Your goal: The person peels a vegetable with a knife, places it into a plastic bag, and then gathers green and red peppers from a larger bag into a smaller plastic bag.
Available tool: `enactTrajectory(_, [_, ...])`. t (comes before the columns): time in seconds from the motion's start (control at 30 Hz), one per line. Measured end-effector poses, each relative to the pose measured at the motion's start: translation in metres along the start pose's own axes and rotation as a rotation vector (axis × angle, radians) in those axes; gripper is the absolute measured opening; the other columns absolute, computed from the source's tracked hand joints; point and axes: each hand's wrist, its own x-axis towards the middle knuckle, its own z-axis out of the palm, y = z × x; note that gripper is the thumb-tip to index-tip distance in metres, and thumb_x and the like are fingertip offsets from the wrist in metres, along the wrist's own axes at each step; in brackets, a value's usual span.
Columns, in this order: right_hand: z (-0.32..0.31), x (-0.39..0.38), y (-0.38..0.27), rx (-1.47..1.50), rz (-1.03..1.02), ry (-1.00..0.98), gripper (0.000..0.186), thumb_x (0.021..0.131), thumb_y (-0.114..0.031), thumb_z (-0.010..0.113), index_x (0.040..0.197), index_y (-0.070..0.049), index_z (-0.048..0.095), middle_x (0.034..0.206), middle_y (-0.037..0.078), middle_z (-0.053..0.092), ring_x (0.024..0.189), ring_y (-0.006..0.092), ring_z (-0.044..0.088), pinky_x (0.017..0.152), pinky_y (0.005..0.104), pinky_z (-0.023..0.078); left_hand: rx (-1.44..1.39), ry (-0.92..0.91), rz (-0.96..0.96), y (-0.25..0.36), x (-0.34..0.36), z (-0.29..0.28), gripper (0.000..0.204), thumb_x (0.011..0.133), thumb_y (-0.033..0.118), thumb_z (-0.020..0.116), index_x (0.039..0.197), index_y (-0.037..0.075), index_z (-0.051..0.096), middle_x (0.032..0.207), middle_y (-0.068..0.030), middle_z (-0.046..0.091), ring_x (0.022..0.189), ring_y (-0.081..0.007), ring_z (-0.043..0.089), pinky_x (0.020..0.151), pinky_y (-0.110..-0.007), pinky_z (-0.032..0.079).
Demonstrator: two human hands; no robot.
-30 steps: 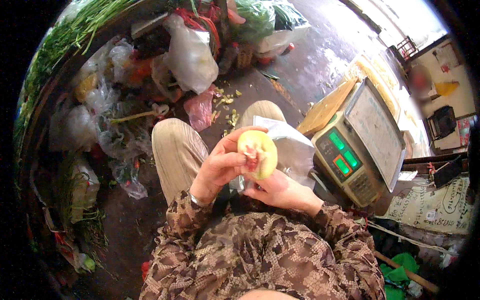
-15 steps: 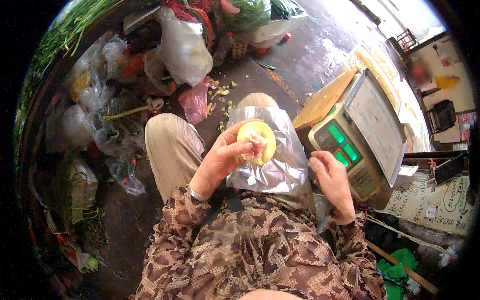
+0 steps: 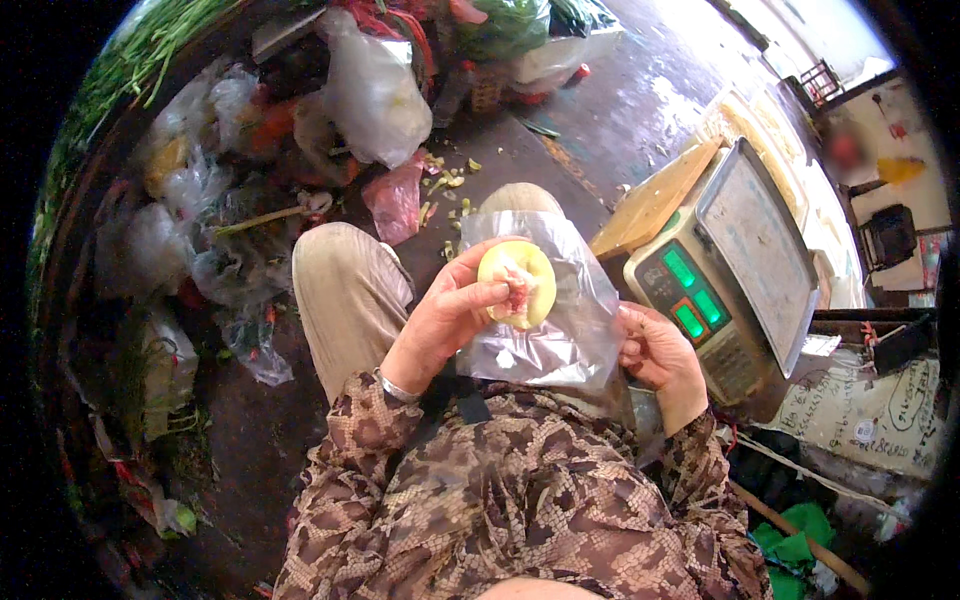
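My left hand [image 3: 452, 308] is closed round a yellow, partly eaten fruit [image 3: 541, 275], held up above my lap. A rough pinkish-white patch of flesh shows on the fruit's near side, by my thumb. Across my thighs lies a clear plastic bag [image 3: 565, 347], shiny and slightly crumpled. Its right edge is pinched between the thumb and fingers of my right hand [image 3: 659, 347]. The scale stands just beyond that hand.
To the right is a scale [image 3: 757, 262] with lit green digits and a metal pan. A wooden board [image 3: 655, 200] leans beside it. Plastic bags [image 3: 372, 95] and scraps [image 3: 445, 182] litter the floor at left and ahead. Green stalks [image 3: 150, 50] lie far left.
My right hand has closed on the bag's right edge and lifted it a little, spreading the bag wider. The left hand with the fruit has hardly moved.
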Motion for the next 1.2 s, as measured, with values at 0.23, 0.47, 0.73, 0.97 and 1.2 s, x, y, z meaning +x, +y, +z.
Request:
enactTrajectory(0.23, [0.004,-0.001,0.005,-0.042,-0.084,0.013,0.011,0.089,-0.016,0.065,0.093,-0.005,0.065,0.066,-0.005,0.053,0.048,0.0034,0.041,0.043,0.0165,0.03,0.01,0.021,0.005,-0.001,0.002,0.003,0.051,0.083,0.005,0.065,0.132,0.001,0.048,0.107,-0.0076,0.063,0.091,-0.0145,0.062,0.085,-0.03,0.051])
enactTrajectory(0.47, [0.013,0.001,0.008,-0.435,-0.539,0.142,0.01,0.09,-0.015,0.065,0.09,-0.005,0.067,0.064,-0.006,0.055,0.051,0.0004,0.043,0.047,0.0156,0.031,0.02,0.04,0.004,0.006,-0.002,0.012,0.054,0.082,0.009,0.067,0.132,0.002,0.048,0.114,-0.0082,0.062,0.102,-0.0166,0.061,0.091,-0.032,0.049])
enactTrajectory(0.73, [0.044,-0.007,0.003,-0.512,-0.686,0.089,0.008,0.089,-0.009,0.065,0.094,-0.004,0.067,0.075,-0.007,0.059,0.06,0.001,0.044,0.053,0.0162,0.034,0.03,-0.063,-0.108,0.006,-0.012,0.024,0.065,0.079,0.02,0.068,0.135,-0.001,0.043,0.126,-0.0159,0.057,0.112,-0.0245,0.059,0.097,-0.036,0.048])
enactTrajectory(0.97, [0.078,-0.007,0.003,-1.14,-1.033,0.1,0.018,0.073,0.002,0.071,0.081,-0.001,0.055,0.075,0.008,0.05,0.066,0.0205,0.055,0.06,0.0295,0.043,0.043,-0.063,-0.113,0.005,-0.018,0.037,0.068,0.078,0.02,0.069,0.136,-0.002,0.041,0.126,-0.0148,0.056,0.111,-0.0218,0.059,0.097,-0.034,0.047])
enactTrajectory(1.2, [0.081,-0.007,-0.01,-1.193,-0.977,-0.117,0.015,0.076,0.0,0.068,0.083,-0.002,0.055,0.08,0.008,0.056,0.069,0.0198,0.057,0.063,0.0297,0.046,0.065,-0.006,-0.109,0.015,-0.025,0.028,0.071,0.074,0.023,0.069,0.135,-0.003,0.042,0.119,-0.0134,0.06,0.105,-0.021,0.063,0.093,-0.034,0.05])
